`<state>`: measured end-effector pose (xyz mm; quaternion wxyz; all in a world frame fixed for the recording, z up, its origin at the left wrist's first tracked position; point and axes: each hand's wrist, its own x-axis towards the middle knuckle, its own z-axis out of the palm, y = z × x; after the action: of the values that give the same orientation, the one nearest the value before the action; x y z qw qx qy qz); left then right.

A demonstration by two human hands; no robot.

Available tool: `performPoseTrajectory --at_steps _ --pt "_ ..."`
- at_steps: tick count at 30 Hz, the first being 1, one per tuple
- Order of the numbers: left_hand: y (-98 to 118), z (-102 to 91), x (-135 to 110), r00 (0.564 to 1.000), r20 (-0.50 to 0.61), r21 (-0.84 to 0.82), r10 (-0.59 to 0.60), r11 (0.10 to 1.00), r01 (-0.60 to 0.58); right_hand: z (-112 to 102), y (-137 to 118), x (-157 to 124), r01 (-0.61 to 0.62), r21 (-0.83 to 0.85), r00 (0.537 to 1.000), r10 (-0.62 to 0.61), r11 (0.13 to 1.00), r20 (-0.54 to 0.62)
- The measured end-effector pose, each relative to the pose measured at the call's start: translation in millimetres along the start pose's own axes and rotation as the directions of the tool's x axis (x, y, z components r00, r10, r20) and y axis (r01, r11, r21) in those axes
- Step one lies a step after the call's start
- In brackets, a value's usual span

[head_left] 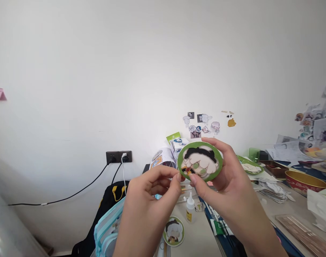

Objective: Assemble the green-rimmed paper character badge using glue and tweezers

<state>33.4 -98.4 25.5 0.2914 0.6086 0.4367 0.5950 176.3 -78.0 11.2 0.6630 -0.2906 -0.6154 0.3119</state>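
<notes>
My right hand holds up a round badge, fingers behind it and thumb on its lower front. The badge has a green rim and a cartoon face with white hair, a black hat band and green eyes; a small orange and black piece lies at its lower left. Close against that lower left edge, the thumb and forefinger of my left hand are pinched together; whatever is between them is too small to make out. Below, on the table, lie a similar round picture and a small white-capped glue bottle.
A light-blue mesh pouch and a black bag are at left, under a wall socket with cables. At right are a red and gold bowl, a brown tray, white scraps and papers. Stickers dot the wall.
</notes>
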Motion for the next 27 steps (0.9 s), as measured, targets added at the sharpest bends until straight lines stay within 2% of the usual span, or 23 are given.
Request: performPoseTrajectory --at_steps 8,20,24,27 --pt "-1.5 2.6 3.3 1.000 0.002 -0.048 -0.021 0.999 0.021 -1.9 0.2 0.9 0.034 -0.038 0.999 -0.035 0.999 -0.015" --pt "-4.5 -0.5 1.9 1.000 0.015 -0.014 -0.025 1.000 0.025 -1.7 -1.7 -3.6 0.205 -0.292 0.977 -0.211 0.934 0.010" --pt "-4.9 0.6 4.7 0.999 0.025 -0.028 -0.029 0.999 0.030 -1.8 -2.9 -3.2 0.205 -0.315 0.978 -0.210 0.926 0.021" --pt "-4.4 0.6 6.3 0.998 0.042 -0.022 -0.043 0.999 0.044 -1.6 -3.0 -2.1 0.171 -0.270 0.985 -0.172 0.947 0.022"
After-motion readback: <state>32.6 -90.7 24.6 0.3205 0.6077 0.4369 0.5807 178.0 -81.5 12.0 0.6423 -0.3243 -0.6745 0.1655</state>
